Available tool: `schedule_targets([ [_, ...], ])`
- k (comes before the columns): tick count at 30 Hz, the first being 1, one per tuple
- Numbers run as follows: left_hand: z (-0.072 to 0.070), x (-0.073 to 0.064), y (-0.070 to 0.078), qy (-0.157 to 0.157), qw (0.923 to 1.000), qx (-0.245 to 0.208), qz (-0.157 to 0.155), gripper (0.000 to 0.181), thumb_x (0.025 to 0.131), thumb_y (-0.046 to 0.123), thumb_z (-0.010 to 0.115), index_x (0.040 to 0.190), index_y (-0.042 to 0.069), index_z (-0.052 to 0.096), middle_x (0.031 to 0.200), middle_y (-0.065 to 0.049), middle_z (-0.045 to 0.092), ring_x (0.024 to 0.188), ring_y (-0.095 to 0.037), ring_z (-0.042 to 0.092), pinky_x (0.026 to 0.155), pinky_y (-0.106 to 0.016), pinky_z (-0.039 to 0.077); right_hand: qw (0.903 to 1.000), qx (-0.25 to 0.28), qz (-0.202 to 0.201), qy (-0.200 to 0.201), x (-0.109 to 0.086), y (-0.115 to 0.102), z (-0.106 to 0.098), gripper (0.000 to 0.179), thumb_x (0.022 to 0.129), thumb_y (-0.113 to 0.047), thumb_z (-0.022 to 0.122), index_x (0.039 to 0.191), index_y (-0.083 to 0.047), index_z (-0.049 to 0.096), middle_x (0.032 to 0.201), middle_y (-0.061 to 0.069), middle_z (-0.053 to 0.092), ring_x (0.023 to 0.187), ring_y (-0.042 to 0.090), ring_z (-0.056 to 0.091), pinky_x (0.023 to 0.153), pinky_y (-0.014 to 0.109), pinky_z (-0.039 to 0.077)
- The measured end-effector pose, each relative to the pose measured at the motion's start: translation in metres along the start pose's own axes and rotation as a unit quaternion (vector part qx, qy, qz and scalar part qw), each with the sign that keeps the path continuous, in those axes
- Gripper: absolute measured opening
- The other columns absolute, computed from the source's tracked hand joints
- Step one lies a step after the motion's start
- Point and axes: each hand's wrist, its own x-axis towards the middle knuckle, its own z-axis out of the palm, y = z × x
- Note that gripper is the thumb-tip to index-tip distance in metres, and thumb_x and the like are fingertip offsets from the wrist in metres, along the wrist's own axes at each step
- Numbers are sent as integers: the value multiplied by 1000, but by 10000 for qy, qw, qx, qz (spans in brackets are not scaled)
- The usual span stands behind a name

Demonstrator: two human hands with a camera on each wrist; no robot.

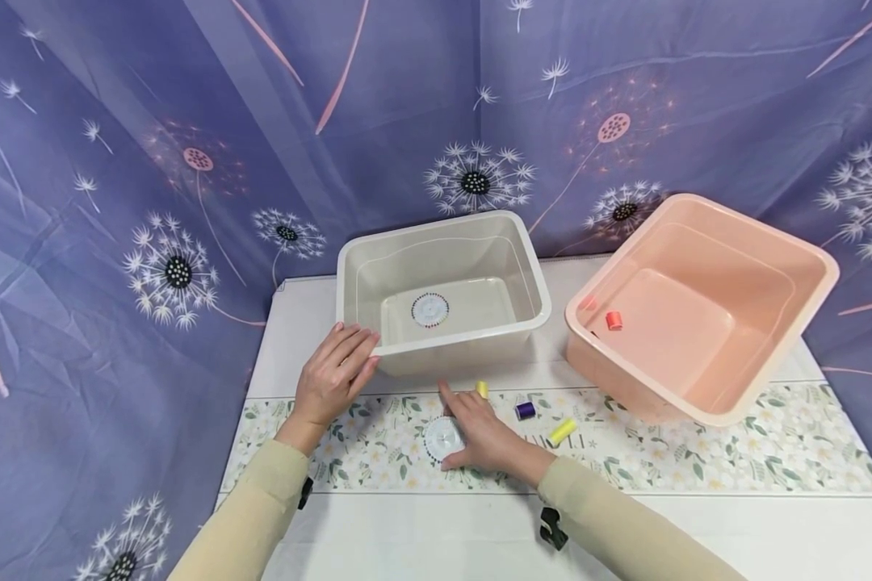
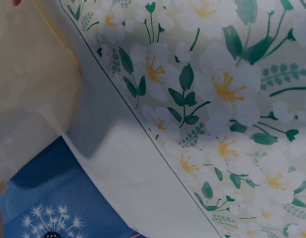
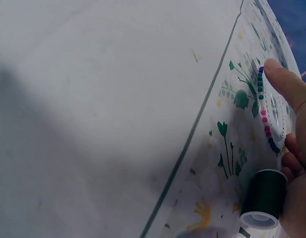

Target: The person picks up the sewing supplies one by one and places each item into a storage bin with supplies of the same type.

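Observation:
A pin wheel, a flat white disc edged with coloured pin heads, lies on the flowered table cover. Around its right side is my right hand, thumb at the near edge and index finger stretched past the far edge. In the right wrist view, a dark green thread spool stands close to that hand. My left hand holds the near left corner of the beige basin, fingers over the rim and thumb outside. Inside that basin lies another pin wheel.
Right of the hand lie a purple spool, a yellow spool and another yellow spool. A pink basin at the right contains a red-orange spool. Behind the table hangs a purple dandelion-print curtain.

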Motion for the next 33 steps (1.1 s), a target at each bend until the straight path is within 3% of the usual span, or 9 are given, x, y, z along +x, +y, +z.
schedule_targets([
  [9,0,0,1,-109,9999,49,-88,39,112,34,57,127,3,77,117,-18,78,111,-37,73,107,-57,56,9996,-265,-51,-38,0,0,4,138,70,-41,100,169,2,14,137,11,58,135,35,48,123,55,39],
  [19,-1,0,1,-59,9999,-10,-81,38,111,33,61,126,3,76,116,-19,78,110,-41,73,104,-62,56,9996,-109,-231,-83,0,-3,2,132,74,-31,99,170,-1,14,145,18,54,134,33,49,115,48,50],
  [33,0,0,1,-71,9999,24,-77,37,111,33,60,126,3,77,116,-19,78,110,-40,73,104,-61,56,9990,-124,-344,-238,0,-2,2,129,77,-28,98,171,-3,14,145,17,54,136,33,48,116,49,50],
])
